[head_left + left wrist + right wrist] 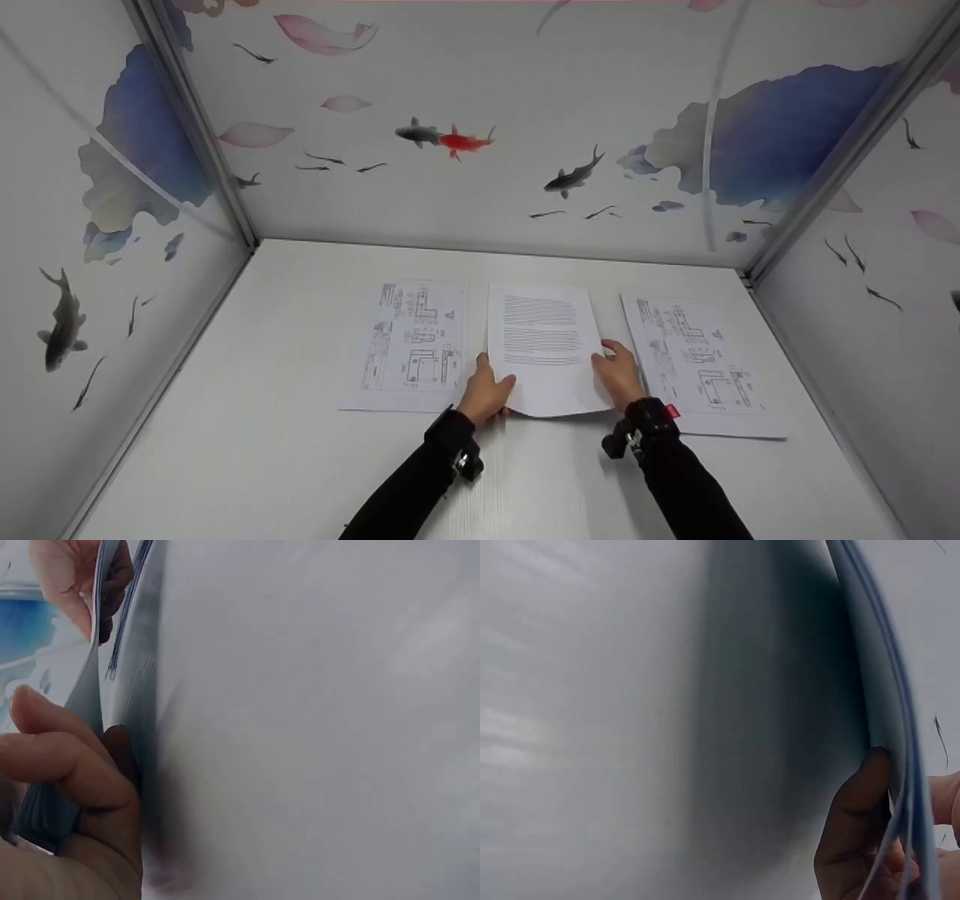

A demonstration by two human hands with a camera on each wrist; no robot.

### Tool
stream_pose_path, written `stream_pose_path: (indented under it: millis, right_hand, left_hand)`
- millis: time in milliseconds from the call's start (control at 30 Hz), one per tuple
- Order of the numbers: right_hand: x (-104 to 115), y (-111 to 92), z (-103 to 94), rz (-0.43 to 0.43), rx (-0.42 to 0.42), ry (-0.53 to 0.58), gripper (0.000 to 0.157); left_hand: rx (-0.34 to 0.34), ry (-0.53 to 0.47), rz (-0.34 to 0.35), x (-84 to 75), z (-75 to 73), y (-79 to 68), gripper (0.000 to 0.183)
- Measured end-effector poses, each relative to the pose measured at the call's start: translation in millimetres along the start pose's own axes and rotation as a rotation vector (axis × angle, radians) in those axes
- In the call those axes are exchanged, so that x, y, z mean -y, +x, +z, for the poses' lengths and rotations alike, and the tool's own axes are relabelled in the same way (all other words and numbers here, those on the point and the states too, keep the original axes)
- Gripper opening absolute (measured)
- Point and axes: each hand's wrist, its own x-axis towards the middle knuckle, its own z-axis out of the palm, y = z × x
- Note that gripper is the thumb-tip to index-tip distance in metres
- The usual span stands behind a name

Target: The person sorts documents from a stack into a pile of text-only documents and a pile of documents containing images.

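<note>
A thin stack of paper (pixel 546 382) with lines of printed text on its top sheet is held between both hands at the middle of the table. My left hand (pixel 487 390) grips its left edge near the lower corner, thumb on top and fingers beneath. On the opposite edge, my right hand (pixel 619 375) pinches the sheets the same way. The near edge of the stack bows and stands above the tabletop. From the right wrist, the paper edges (pixel 889 660) show several layers, slightly fanned near the right fingers (pixel 855 817).
Sheets with technical drawings (pixel 394 337) lie left of the held stack. To the right lies another pile of drawings (pixel 701 360), close beside the right hand. White panels (pixel 480 202) painted with fish and petals enclose the white table (pixel 247 420) at the back and sides.
</note>
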Motion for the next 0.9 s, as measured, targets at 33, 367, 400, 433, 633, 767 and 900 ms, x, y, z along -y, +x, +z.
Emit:
stream_pose_path:
  millis: [33, 367, 400, 433, 633, 767, 900]
  right_hand:
    - [-0.7, 0.2, -0.1, -0.001, -0.006, -0.015, 0.052]
    - [-5.2, -4.2, -5.9, -0.055, -0.064, -0.27, 0.044]
    - [-5.0, -4.6, -6.1, -0.06, -0.071, -0.288, 0.043]
    - [-4.7, -5.1, -6.2, -0.064, -0.078, -0.303, 0.043]
    - [-6.2, -5.2, -6.4, -0.081, -0.09, -0.374, 0.042]
    - [-7.7, -4.4, -6.2, -0.086, -0.088, -0.388, 0.042]
    - [-8.9, -3.5, -5.8, -0.09, -0.084, -0.4, 0.042]
  left_hand:
    - [-0.011, 0.049, 0.016, -0.3, 0.2, -0.5, 0.079]
    - [-0.189, 0.548, 0.154, -8.0, 5.8, -14.6, 0.053]
    - [-0.199, 0.57, 0.16, -8.3, 5.3, -14.3, 0.047]
    - [-0.207, 0.586, 0.172, -8.6, 4.5, -13.5, 0.041]
    - [-0.215, 0.63, 0.199, -8.7, 0.0, -8.2, 0.024]
    - [-0.211, 0.647, 0.186, -8.9, 0.6, -7.2, 0.027]
    - [-0.201, 0.666, 0.175, -9.6, 0.5, -7.4, 0.033]
